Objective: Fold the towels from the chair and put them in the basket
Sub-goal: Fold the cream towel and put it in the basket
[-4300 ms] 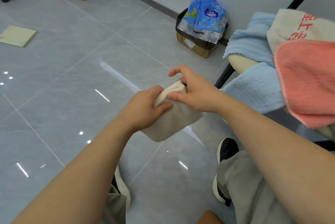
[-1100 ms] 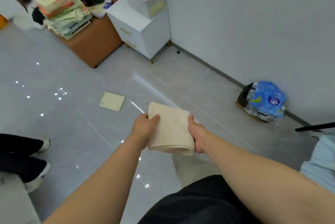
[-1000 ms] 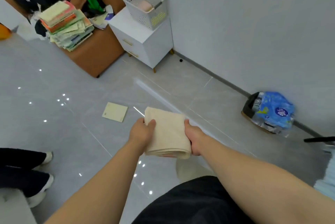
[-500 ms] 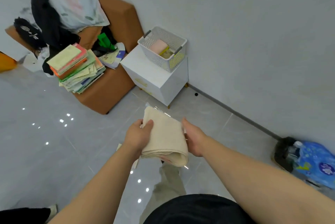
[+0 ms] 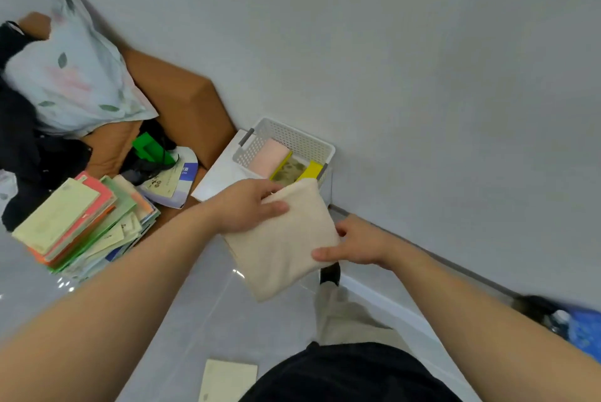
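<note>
Folded towel, gripped at its far corner by the left hand and its near edge by the right hand, points lengthwise toward the basket just beyond.

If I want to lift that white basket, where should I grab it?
By its two grey handles, I'd say: the left handle and right handle sit on the short ends of the basket, so come in from both sides, one each.

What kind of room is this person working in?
Likely a lived-in home room, though I can't be sure: a brown sofa piled with a pillow and clothes, stacked booklets, and a white basket on a small cabinet.
</note>
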